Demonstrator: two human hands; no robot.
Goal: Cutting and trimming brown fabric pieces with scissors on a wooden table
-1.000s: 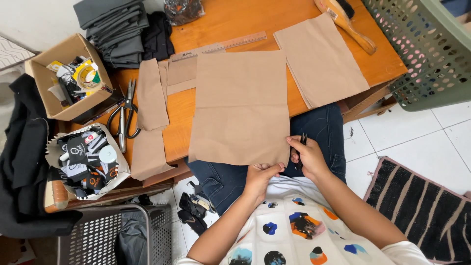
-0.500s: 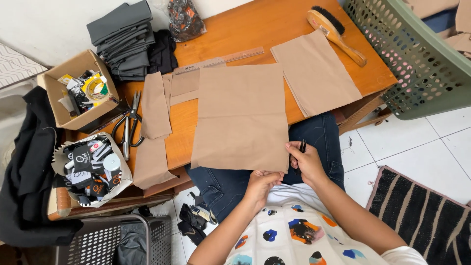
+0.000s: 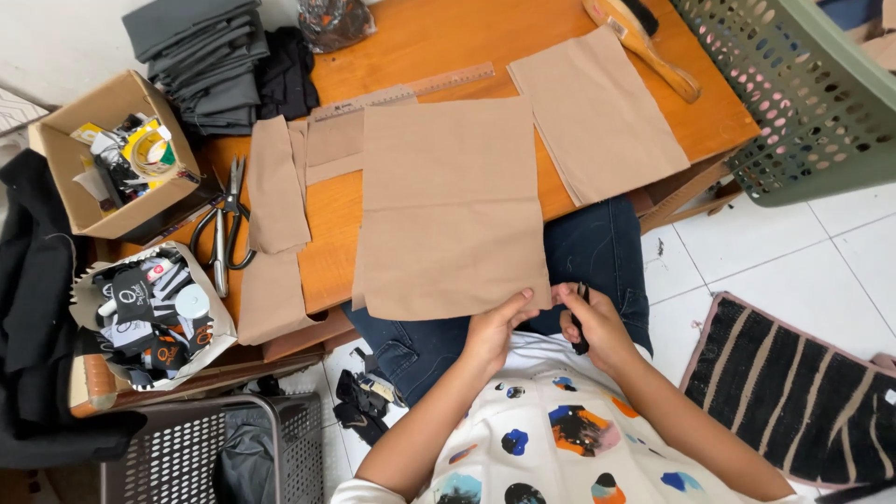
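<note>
A large tan fabric piece (image 3: pixel 448 205) lies on the low wooden table (image 3: pixel 439 47) and hangs over its near edge above my lap. My left hand (image 3: pixel 495 327) pinches its lower right corner. My right hand (image 3: pixel 597 327) sits just beside that corner, closed around a small dark tool (image 3: pixel 581 322) whose kind I cannot tell. A second tan piece (image 3: pixel 597 112) lies to the right on the table. Narrow tan strips (image 3: pixel 275 196) lie to the left.
Black scissors (image 3: pixel 222 229) and a long ruler (image 3: pixel 401 91) lie on the table, with a wooden brush (image 3: pixel 644 42) at the back right. Folded dark cloth (image 3: pixel 201 51), a cardboard box (image 3: pixel 89 159), a tray of small items (image 3: pixel 149 313), a green basket (image 3: pixel 812 103), a grey basket (image 3: pixel 187 448), a striped mat (image 3: pixel 793 392).
Both hands have slid down and right along the fabric's lower edge to its corner. The view has shifted slightly.
</note>
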